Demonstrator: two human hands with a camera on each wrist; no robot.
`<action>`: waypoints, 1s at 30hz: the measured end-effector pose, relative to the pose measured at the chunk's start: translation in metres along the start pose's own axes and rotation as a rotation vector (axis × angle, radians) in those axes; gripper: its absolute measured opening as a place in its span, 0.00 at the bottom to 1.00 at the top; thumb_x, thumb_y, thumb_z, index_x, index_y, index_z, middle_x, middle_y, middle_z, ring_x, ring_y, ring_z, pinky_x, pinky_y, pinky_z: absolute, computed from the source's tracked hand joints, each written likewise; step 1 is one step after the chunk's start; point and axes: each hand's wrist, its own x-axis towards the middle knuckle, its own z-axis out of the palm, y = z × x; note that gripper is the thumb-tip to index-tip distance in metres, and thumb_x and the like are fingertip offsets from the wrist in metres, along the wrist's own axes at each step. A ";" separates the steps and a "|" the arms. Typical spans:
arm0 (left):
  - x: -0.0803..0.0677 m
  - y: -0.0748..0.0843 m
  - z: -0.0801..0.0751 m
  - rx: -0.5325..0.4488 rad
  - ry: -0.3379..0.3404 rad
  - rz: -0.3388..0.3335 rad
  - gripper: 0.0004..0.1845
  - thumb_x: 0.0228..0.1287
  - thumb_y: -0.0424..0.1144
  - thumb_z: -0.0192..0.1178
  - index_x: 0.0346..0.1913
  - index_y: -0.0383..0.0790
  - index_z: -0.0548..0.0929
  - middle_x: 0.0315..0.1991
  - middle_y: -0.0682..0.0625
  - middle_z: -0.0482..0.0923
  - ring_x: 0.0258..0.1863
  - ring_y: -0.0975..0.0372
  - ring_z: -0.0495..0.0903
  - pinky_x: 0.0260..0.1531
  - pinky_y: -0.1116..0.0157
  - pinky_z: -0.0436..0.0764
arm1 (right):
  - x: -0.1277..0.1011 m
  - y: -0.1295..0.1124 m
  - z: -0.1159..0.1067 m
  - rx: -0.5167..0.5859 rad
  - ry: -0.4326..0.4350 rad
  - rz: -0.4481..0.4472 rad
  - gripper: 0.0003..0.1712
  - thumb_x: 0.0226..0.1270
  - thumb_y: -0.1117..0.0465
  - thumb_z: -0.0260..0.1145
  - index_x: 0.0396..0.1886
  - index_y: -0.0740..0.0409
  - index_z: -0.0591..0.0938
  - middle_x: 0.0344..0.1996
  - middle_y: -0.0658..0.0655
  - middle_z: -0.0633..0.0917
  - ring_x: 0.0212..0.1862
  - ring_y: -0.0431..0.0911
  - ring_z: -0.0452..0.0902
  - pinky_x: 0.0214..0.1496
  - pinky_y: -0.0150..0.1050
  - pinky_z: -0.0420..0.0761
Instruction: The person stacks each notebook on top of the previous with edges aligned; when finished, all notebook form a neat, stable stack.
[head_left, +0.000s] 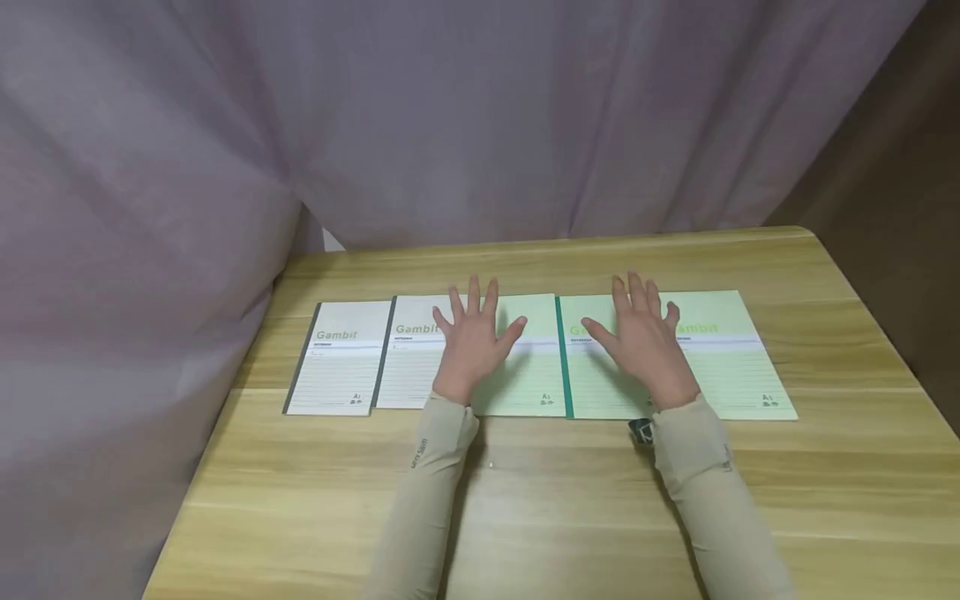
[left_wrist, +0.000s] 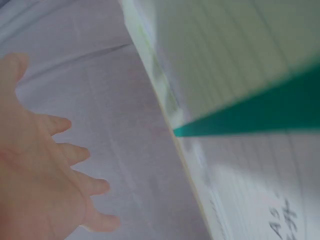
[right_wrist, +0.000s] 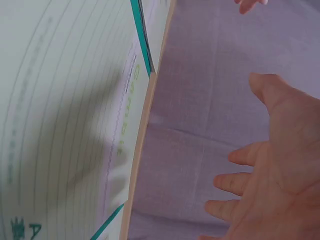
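Note:
A row of lined "Gambit" notebooks lies flat across the table. At the left end are a white notebook [head_left: 337,375] with a dark spine and a second white notebook [head_left: 405,379], also dark-spined. My left hand [head_left: 472,346], fingers spread and palm down, is over the second white notebook and a pale green notebook [head_left: 528,379]. Over the green-spined notebook [head_left: 600,387] and the rightmost pale green notebook [head_left: 738,379] is my right hand [head_left: 648,346], its fingers also spread. Shadows fall on the covers beneath both hands. Neither hand holds anything; both wrist views show bare palms.
The wooden table [head_left: 555,508] has a rounded far right corner. Behind and to the left hangs a purple-grey curtain [head_left: 465,125]. A dark wristband [head_left: 641,431] shows at the right sleeve cuff.

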 end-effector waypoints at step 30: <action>0.010 0.059 0.020 -0.016 -0.059 0.062 0.45 0.72 0.69 0.45 0.82 0.48 0.50 0.81 0.41 0.44 0.76 0.36 0.46 0.65 0.29 0.49 | -0.013 0.034 -0.018 0.080 0.048 0.052 0.50 0.79 0.36 0.45 0.79 0.71 0.48 0.76 0.78 0.47 0.74 0.77 0.40 0.64 0.79 0.38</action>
